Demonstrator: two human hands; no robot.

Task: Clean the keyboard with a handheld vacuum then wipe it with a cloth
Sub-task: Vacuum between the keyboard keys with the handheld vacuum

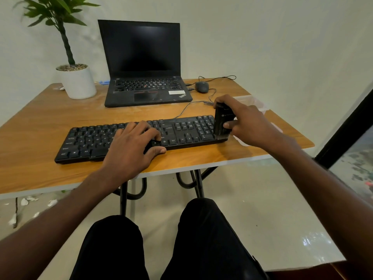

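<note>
"Where's the keyboard sitting?"

"Flat on the wooden table, along its near edge, in front of the open laptop. The handheld vacuum stands upright on the number pad at the keyboard's far right end, brush head down on the keys."

"And the hands?"

"The right hand is wrapped around the vacuum's black body, thumb on the near side, fingers over the top. The left hand lies flat on the middle keys, fingers spread and straight, pinning the board down; it grips nothing."

"What could go wrong?"

"I'd say the pass is only at 1 end, so most keys are probably still to do. If that left hand stays put, the keys under it could get skipped. Press the brush too hard and a keycap might pop. The keyboard cable trails toward the laptop near the mouse, and a wide sweep could snag it. I can't make out a cloth; there's a clear plastic container behind the right hand, and a potted plant at the far left."
</note>
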